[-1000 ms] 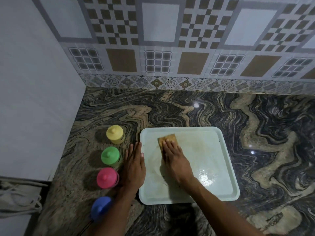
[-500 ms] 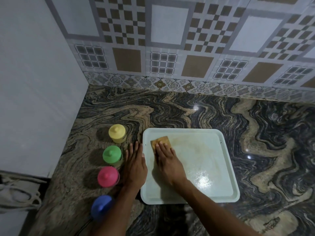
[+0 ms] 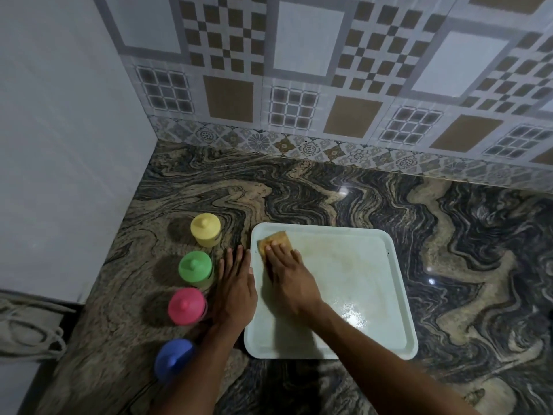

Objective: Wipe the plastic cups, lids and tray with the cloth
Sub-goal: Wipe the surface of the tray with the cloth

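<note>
A pale square tray (image 3: 374, 295) lies flat on the marbled counter. My right hand (image 3: 288, 280) presses a folded tan cloth (image 3: 276, 239) flat into the tray's far left corner; only the cloth's far end shows past my fingertips. My left hand (image 3: 235, 290) rests palm down on the counter, fingers together, touching the tray's left rim. Left of it stand lidded plastic cups in a row: yellow (image 3: 206, 229), green (image 3: 195, 268), pink (image 3: 187, 306) and blue (image 3: 174, 359), each with a knobbed lid on.
The dark swirled stone counter (image 3: 344, 199) meets a patterned tile wall (image 3: 299, 85) at the back and a plain white wall (image 3: 59, 145) at the left. A grey cloth bag with handles (image 3: 27, 330) hangs below the counter's left edge.
My right hand has slid the cloth leftward and slightly farther, into the tray's far left corner. My left hand and the cups stay put.
</note>
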